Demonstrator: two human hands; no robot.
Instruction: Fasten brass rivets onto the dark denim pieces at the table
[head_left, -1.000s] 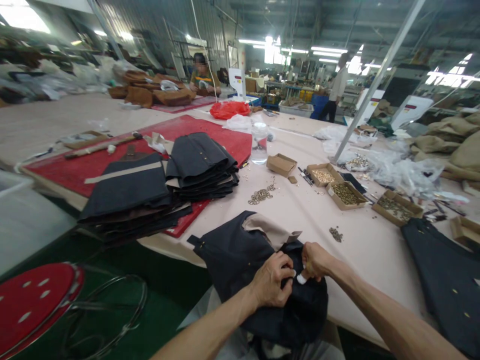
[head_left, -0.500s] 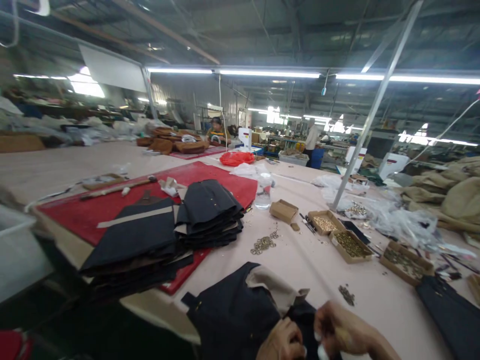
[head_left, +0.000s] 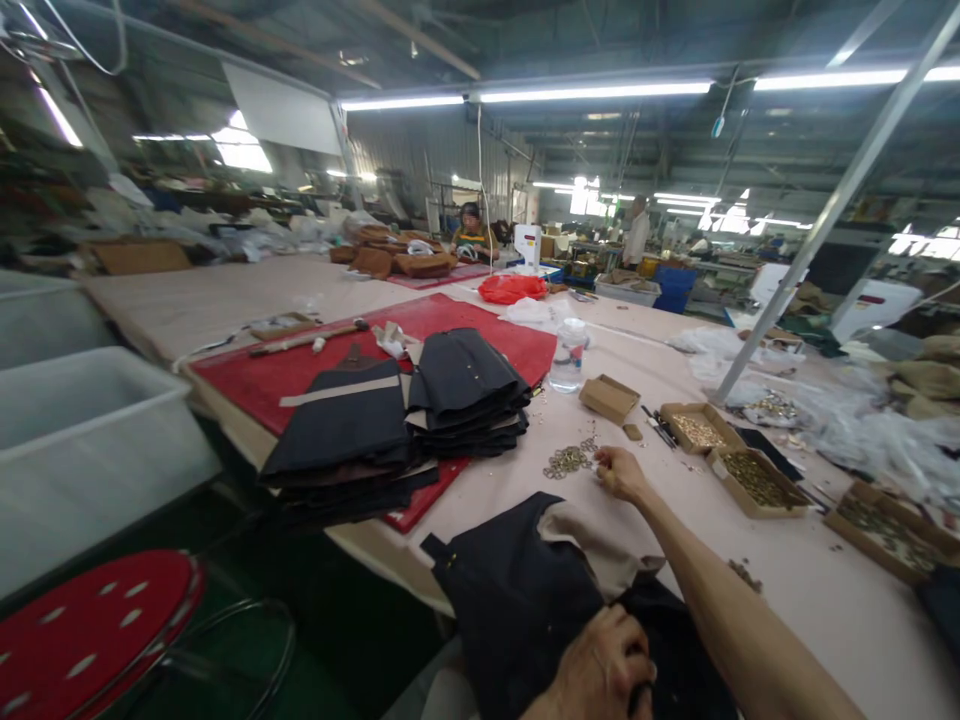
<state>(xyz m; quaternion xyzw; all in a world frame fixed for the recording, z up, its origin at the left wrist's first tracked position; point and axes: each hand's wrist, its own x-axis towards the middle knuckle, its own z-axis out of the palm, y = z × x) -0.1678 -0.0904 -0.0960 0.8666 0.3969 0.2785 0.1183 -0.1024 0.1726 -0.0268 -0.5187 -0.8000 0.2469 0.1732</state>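
My left hand [head_left: 606,655] is closed on a dark fabric piece [head_left: 517,580] at the table's near edge. A beige lining [head_left: 600,545] shows where this piece is folded open, and a small brass-coloured fitting sits by its left tab. My right hand [head_left: 621,474] reaches across to the right side of a loose pile of small metal rings [head_left: 568,461]. Its fingers are curled together, and whatever may be between the tips is too small to make out. Left of the rings, stacked dark fabric pieces [head_left: 469,375] lie partly on a red mat [head_left: 247,385].
Open cardboard boxes of small metal parts [head_left: 757,484] stand to the right. A clear plastic jar [head_left: 568,357] is behind the rings. A metal pole [head_left: 832,215] rises from the table. At left are a white bin [head_left: 97,450] and a red stool [head_left: 97,625]. A person [head_left: 471,232] sits far back.
My right hand has left the dark fabric and moved forward to the ring pile. My left hand stays on the fabric. The view has swung left, bringing the red stool further into sight.
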